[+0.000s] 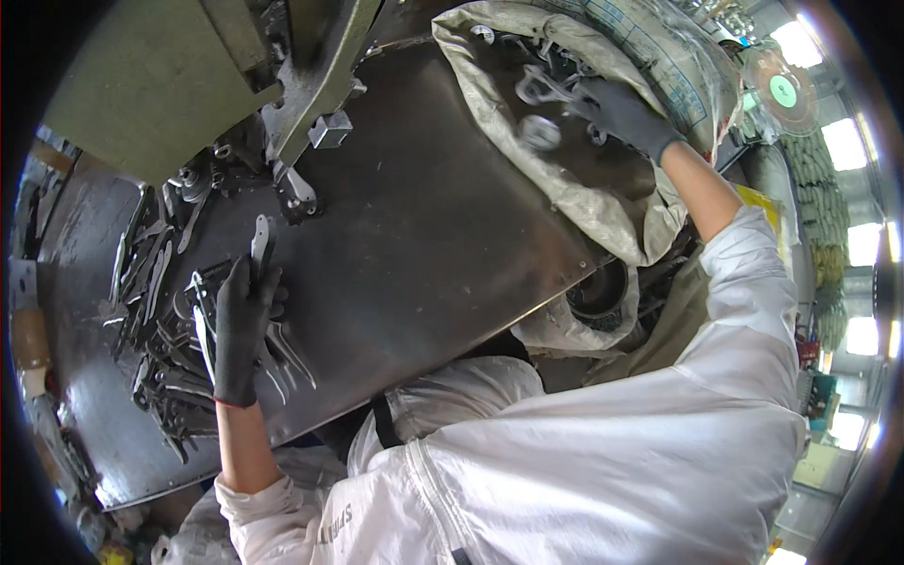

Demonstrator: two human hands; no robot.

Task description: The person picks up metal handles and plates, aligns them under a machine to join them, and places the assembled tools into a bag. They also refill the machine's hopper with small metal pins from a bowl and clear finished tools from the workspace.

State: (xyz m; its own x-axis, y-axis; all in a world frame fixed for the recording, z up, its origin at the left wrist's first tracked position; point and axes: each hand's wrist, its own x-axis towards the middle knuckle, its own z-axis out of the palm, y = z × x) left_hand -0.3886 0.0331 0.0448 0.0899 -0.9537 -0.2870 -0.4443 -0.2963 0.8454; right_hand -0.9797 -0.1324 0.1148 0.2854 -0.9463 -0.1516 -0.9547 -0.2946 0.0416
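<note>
My left hand [243, 330], in a dark grey glove, is closed around a flat grey metal lever [261, 235] with small holes, whose end sticks up past the fingers. Below it, curved metal handles [287, 358] lie on the table beside the palm. Left of this hand spreads a heap of similar metal levers [169, 330]. My right hand [626, 118], gloved too, is over an open woven sack [508, 141]. Blurred metal parts [541, 87] show at its fingertips, and a round blurred piece [539, 133] is just below. Motion smears those fingers, so their grip is unclear.
A dark metal table [405, 207] stretches between my hands. A green-grey machine [160, 85] overhangs its far left, with a metal arm [325, 85] reaching down. Under the table's right edge sits a second sack [579, 330] with a black round thing inside.
</note>
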